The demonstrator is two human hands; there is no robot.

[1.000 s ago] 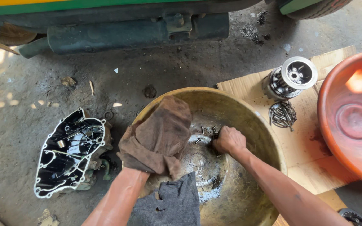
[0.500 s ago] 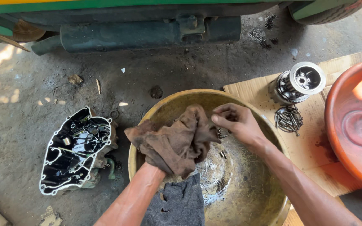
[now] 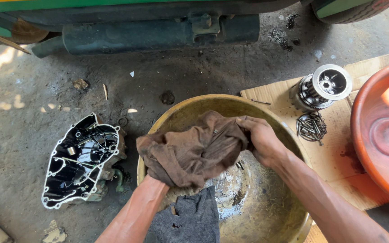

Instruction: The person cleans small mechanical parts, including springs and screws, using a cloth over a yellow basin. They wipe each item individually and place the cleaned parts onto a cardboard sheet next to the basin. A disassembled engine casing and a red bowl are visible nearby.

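Overhead, the right hand (image 3: 262, 140) clenches one end of a grimy brown rag (image 3: 190, 150) above a brass basin (image 3: 266, 112); the left hand is buried inside the rag, its grip hidden.

Dusty concrete floor (image 3: 46, 94) carries a brass-coloured basin (image 3: 289, 211), a black engine cover (image 3: 79, 162) to its left, and a cardboard sheet (image 3: 334, 153) on which stand a gear cluster (image 3: 323, 85), loose springs (image 3: 311, 126) and an orange tub (image 3: 383, 135)
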